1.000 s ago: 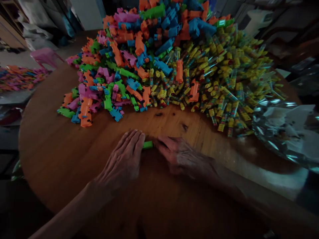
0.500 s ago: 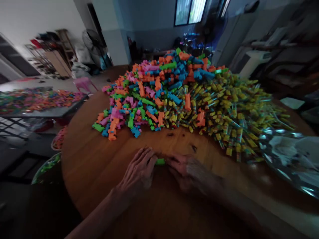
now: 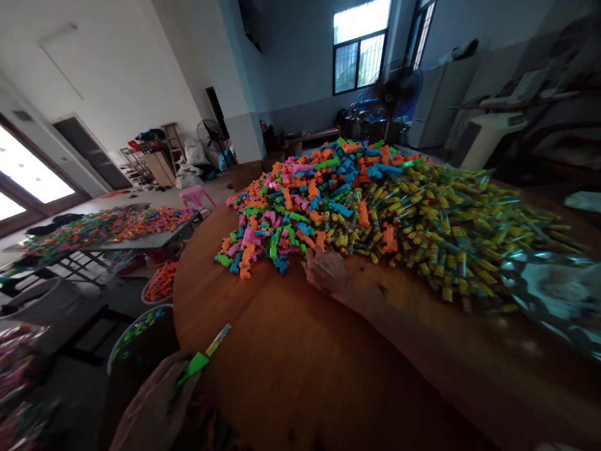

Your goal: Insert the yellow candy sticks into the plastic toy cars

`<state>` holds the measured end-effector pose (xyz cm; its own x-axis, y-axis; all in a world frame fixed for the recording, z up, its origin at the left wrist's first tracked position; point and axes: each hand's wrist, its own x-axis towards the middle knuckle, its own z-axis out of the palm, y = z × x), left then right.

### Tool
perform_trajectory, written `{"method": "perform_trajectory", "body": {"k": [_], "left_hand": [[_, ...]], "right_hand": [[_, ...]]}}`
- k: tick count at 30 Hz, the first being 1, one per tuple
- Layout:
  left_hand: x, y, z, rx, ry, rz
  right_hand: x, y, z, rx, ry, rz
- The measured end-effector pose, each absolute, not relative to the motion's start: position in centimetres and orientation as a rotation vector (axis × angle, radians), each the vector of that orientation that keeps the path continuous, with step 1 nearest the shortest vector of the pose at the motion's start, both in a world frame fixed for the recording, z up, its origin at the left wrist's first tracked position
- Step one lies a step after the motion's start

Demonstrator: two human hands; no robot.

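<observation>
My left hand (image 3: 157, 401) pinches a green toy (image 3: 203, 352) with a tube stuck in its end, held off the round table's (image 3: 282, 363) near edge above a basin (image 3: 136, 332) on the floor. My right hand (image 3: 325, 270) lies at the foot of the heap of plastic pieces (image 3: 300, 213) and yellow tubes (image 3: 451, 225), fingers loose, nothing visibly held. A gentle, level grip seems best, so the tube stays seated.

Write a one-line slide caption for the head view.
Left hand holds a green toy piece at the round table's edge; right hand reaches the colourful plastic pile.
</observation>
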<state>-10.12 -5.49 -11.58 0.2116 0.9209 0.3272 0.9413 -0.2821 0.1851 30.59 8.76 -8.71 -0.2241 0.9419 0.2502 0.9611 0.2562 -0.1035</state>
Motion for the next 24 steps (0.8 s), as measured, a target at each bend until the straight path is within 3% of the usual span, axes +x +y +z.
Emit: {"method": "perform_trajectory", "body": {"k": [4,10,15,24], "left_hand": [[-9.5,-5.2,-10.0,-2.175,-1.835,-0.702],[-0.5,-3.6,-8.8,-2.480,-1.541,-0.935],[6.3,0.8,-8.7,-2.768,-1.396,-0.755],[14.5,7.0,-7.4,-2.870,-1.614,-0.609]], "right_hand": [[30.3,8.6,-9.6,-1.762,-2.215,-0.140],[31.7,3.2,-10.4,-1.698,-2.194,-0.080],[33.6,-0.7,-10.6,-1.581,-2.103,0.051],[34.8,-2.2,-10.1,-1.612,-2.322,-0.061]]}}
